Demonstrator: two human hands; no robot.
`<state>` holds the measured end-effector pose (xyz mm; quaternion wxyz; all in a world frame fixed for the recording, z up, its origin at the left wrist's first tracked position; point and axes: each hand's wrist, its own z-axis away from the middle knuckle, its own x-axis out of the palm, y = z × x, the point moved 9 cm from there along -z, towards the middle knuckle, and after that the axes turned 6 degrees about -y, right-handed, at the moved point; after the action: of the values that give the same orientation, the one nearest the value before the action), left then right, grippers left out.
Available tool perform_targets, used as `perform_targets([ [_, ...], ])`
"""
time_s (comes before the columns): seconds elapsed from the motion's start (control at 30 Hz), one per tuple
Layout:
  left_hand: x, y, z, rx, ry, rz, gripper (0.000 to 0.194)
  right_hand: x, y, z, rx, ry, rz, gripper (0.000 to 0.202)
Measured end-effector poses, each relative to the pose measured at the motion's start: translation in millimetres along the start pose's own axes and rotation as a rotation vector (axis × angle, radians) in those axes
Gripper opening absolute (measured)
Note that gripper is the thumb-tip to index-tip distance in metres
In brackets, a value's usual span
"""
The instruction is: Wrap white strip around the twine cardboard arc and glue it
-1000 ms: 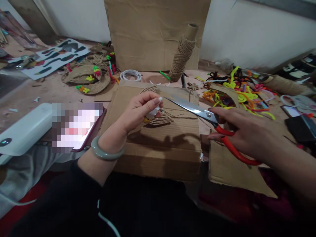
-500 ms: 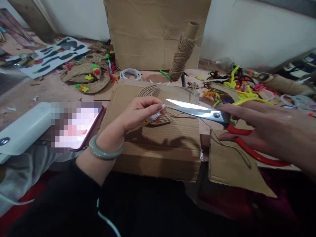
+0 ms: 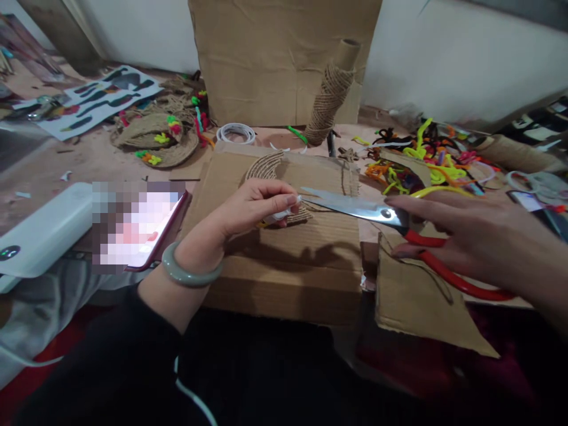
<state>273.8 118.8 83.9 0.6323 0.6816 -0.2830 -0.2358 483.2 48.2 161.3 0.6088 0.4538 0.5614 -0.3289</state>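
My left hand (image 3: 261, 207) pinches a small white item (image 3: 284, 212), perhaps a tube or bottle, whose tip sticks out by my thumb. Red-handled scissors (image 3: 386, 214) are in my right hand (image 3: 470, 231). Their blades lie close together and point left, with the tips at the white item's end. Behind and below my left hand, a curved piece of coiled twine (image 3: 266, 164) rests on a cardboard box (image 3: 275, 260). A loose strand of twine runs from it to the right, under the blades, onto a cardboard piece (image 3: 412, 296).
A spool of twine (image 3: 328, 100) leans against an upright cardboard sheet (image 3: 284, 59). Colourful pipe cleaners (image 3: 426, 160) lie at the right. At the left are a phone (image 3: 142, 228), a white device (image 3: 48, 228), twine shapes (image 3: 155, 139) and a printed sheet (image 3: 102, 100).
The scissor blades have closed further, and their tips are now at the white item's end. My right hand has shifted slightly left. My left hand has hardly moved.
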Motion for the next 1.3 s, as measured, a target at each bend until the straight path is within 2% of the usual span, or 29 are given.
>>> perform_targets([
  [0.1, -3.7, -1.1, -0.2, 0.031, 0.048, 0.058, 0.027, 25.1, -7.4, -2.6, -0.044, -0.055, -0.188, 0.072],
  [0.2, -8.4, -2.5, -0.6, 0.059, 0.086, 0.065, 0.030, 41.5, -10.5, -5.1, -0.029, -0.069, -0.365, 0.073],
  [0.5, -16.4, 0.4, -1.5, 0.161, 0.194, 0.130, 0.034, 61.4, -27.5, -13.9, 0.030, -0.139, -0.642, 0.060],
  [0.63, -35.7, 3.2, 0.4, 0.230, 0.380, 0.188, 0.031, 63.8, -26.0, -15.1, 0.024, -0.132, -0.626, 0.060],
  [0.7, -49.3, 5.7, 3.3, 0.302, 0.470, 0.265, 0.027, 62.6, -25.0, -12.7, -0.013, -0.125, -0.532, 0.060],
  [0.77, -58.5, 6.0, 4.6, 0.341, 0.506, 0.327, 0.023, 62.9, -29.8, -8.9, -0.075, -0.143, -0.387, 0.054],
  [0.9, -61.6, 2.6, 3.5, 0.310, 0.498, 0.358, 0.018, 72.6, -58.8, -1.4, -0.253, -0.236, -0.160, 0.045],
  [1.0, -57.4, 2.2, 3.2, 0.298, 0.483, 0.366, 0.017, 83.2, -79.6, 0.1, -0.354, -0.318, -0.177, 0.053],
  [1.07, -53.9, 1.3, 2.3, 0.282, 0.460, 0.370, 0.017, 83.7, -85.1, -2.7, -0.381, -0.327, -0.198, 0.054],
  [1.2, -46.5, -2.2, -1.1, 0.251, 0.380, 0.381, 0.018, 62.8, -80.9, -22.7, -0.308, -0.234, -0.259, 0.038],
  [1.3, -43.0, -7.0, -2.8, 0.223, 0.354, 0.376, 0.019, 39.5, -76.1, -53.2, -0.146, -0.080, -0.526, 0.037],
])
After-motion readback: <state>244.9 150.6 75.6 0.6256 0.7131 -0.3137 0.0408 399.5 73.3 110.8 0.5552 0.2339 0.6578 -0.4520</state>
